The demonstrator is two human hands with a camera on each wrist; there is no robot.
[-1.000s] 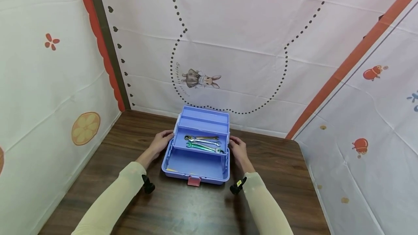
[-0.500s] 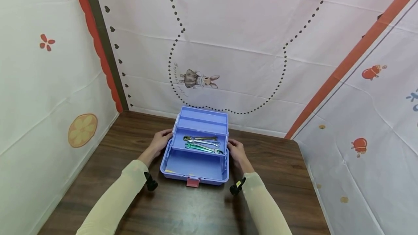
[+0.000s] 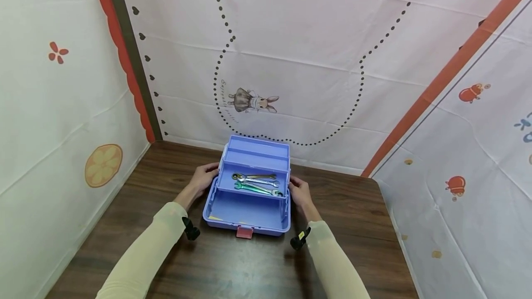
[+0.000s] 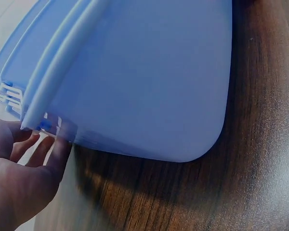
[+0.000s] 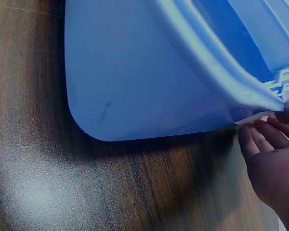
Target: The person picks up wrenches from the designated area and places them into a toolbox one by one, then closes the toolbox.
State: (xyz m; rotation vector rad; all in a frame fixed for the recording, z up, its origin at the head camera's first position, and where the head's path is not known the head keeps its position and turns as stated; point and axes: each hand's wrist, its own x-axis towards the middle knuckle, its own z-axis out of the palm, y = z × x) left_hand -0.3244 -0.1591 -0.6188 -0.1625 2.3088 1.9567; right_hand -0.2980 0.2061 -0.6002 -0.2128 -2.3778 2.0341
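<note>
A blue-purple plastic toolbox [image 3: 266, 231] stands on the table with its lid [image 3: 258, 146] raised. Its tray [image 3: 226, 183] is lifted above the lower bin and carries several wrenches, among them a gold one [image 3: 266, 176] and a green one [image 3: 248, 188]. My left hand [image 3: 202, 177] grips the toolbox's rear left corner; the left wrist view has the thumb near the rim and the fingers bent against the back. At the rear right corner my right hand [image 3: 301, 192] holds it likewise, fingertips partly hidden behind the wall in the right wrist view.
A red latch [image 3: 244, 232] hangs open at the toolbox's front. Small yellow pieces [image 3: 215, 218] show in the lower bin. The dark wood table [image 3: 349, 230] meets a printed cloth wall [image 3: 316, 96] behind, with more cloth at both sides.
</note>
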